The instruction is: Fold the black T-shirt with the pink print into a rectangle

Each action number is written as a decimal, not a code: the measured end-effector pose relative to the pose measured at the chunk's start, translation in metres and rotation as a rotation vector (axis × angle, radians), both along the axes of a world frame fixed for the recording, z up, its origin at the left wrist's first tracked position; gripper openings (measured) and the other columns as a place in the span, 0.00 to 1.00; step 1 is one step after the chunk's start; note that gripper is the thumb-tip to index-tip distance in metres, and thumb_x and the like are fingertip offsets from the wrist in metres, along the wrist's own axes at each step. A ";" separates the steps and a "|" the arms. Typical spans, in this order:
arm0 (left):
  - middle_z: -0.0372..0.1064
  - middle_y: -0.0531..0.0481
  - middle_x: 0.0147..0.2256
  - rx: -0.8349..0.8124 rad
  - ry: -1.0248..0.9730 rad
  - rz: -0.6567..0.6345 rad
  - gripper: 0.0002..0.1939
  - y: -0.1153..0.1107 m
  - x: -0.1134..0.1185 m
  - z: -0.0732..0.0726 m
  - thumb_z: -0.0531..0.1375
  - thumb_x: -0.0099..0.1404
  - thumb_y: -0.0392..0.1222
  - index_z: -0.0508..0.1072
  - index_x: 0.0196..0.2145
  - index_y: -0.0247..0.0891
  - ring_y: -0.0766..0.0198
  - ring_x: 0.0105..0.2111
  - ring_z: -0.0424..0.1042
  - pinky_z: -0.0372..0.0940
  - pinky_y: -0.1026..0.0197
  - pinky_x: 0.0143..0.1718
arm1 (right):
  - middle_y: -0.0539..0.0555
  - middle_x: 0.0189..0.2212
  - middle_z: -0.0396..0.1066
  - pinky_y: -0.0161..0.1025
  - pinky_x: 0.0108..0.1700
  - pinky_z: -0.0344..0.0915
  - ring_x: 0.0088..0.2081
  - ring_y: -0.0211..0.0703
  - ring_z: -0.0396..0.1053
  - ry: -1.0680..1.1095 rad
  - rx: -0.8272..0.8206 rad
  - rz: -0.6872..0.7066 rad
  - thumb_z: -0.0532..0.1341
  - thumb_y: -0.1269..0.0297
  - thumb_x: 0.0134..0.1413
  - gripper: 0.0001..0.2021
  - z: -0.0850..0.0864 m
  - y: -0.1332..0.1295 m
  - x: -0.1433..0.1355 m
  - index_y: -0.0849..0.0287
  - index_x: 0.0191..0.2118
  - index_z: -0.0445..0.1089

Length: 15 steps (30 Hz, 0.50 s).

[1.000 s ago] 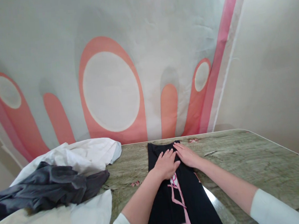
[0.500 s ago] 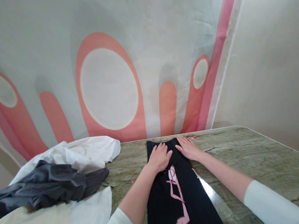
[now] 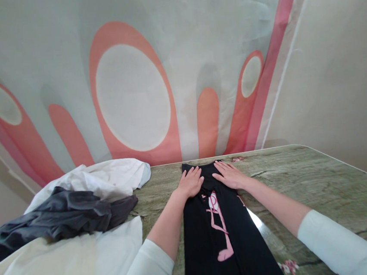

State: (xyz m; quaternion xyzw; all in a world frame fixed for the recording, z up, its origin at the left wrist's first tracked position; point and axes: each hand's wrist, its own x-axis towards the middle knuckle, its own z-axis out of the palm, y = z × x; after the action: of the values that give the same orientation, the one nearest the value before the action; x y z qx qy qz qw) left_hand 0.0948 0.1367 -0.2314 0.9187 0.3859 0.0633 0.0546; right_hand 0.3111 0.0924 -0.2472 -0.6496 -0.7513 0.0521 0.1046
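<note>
A black garment (image 3: 210,247) with a pink printed figure lies lengthwise on the wood-patterned table (image 3: 304,177), its narrow neck end near the far edge. My left hand (image 3: 191,183) rests flat on the left side of that far end, fingers spread. On the right side of the same end lies my right hand (image 3: 230,175), palm down, fingers extended and thumb pointing inward. Both hands press on the cloth without gripping it. The near end of the garment runs out of the bottom of the view.
At the left lie a white cloth (image 3: 109,175), a crumpled dark grey garment (image 3: 67,213) and a cream and white cloth (image 3: 69,269). Behind the table's far edge stands a wall with a pink and grey covering (image 3: 180,38).
The camera view has tilted slightly, so the table sits higher in it. My left hand has shifted a little outward to the left on the black cloth; my right hand stays nearly where it was.
</note>
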 end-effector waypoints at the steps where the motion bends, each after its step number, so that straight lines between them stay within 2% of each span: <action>1: 0.41 0.49 0.62 0.001 -0.001 0.013 0.26 0.001 -0.002 0.000 0.36 0.67 0.51 0.49 0.60 0.40 0.59 0.61 0.38 0.40 0.48 0.58 | 0.55 0.63 0.38 0.48 0.61 0.35 0.63 0.45 0.36 -0.005 0.001 -0.019 0.36 0.40 0.55 0.36 -0.001 0.002 0.003 0.60 0.63 0.42; 6: 0.40 0.48 0.62 0.000 -0.014 0.077 0.27 0.005 -0.008 -0.002 0.36 0.68 0.51 0.49 0.60 0.40 0.58 0.61 0.37 0.41 0.47 0.58 | 0.59 0.62 0.43 0.52 0.60 0.33 0.62 0.48 0.38 -0.022 0.044 -0.109 0.36 0.43 0.57 0.35 0.001 0.000 0.003 0.63 0.62 0.46; 8: 0.40 0.48 0.62 -0.003 -0.016 0.075 0.26 0.007 -0.008 -0.003 0.36 0.68 0.51 0.49 0.60 0.40 0.58 0.61 0.38 0.41 0.47 0.58 | 0.60 0.61 0.45 0.51 0.60 0.35 0.62 0.48 0.39 -0.006 0.088 -0.092 0.37 0.44 0.58 0.34 0.005 -0.006 -0.006 0.64 0.61 0.47; 12: 0.40 0.48 0.62 0.005 -0.030 0.056 0.26 0.010 -0.008 -0.006 0.37 0.68 0.50 0.49 0.60 0.39 0.58 0.61 0.39 0.41 0.47 0.58 | 0.58 0.62 0.43 0.48 0.61 0.38 0.62 0.47 0.38 0.068 0.123 0.094 0.39 0.45 0.58 0.32 0.015 -0.023 -0.033 0.62 0.61 0.49; 15: 0.39 0.45 0.62 0.063 -0.071 0.140 0.25 0.012 -0.011 -0.009 0.38 0.68 0.46 0.47 0.60 0.37 0.59 0.61 0.41 0.42 0.49 0.58 | 0.57 0.62 0.42 0.48 0.61 0.40 0.62 0.46 0.40 0.108 0.091 0.243 0.40 0.46 0.58 0.31 0.019 -0.032 -0.049 0.59 0.61 0.50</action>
State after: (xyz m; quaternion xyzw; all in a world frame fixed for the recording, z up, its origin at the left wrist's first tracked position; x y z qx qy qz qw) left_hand 0.0837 0.1490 -0.2405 0.8880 0.4448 0.1113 0.0349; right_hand 0.2619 0.0606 -0.2287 -0.5445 -0.8194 0.0653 0.1670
